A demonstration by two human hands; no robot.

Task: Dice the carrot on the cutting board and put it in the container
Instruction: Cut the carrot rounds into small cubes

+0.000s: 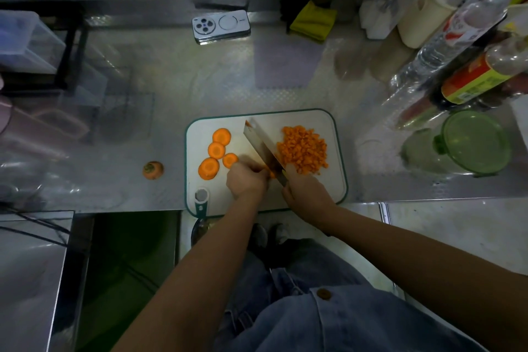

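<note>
Shiny metal tabletop [171,88] carries a white cutting board [314,120]. On it the left hand [247,180] curls its fingers on a small carrot piece [271,173], and the right hand [307,193] grips the knife [261,146], with the blade against that piece. Four round slices [216,149] lie left of the blade, a diced heap [304,150] lies right of it. A green container [474,170] stands well apart to the right.

The right hand [307,194] hides the knife [264,148] handle; the left hand [247,180] covers the carrot piece [271,174].
</note>
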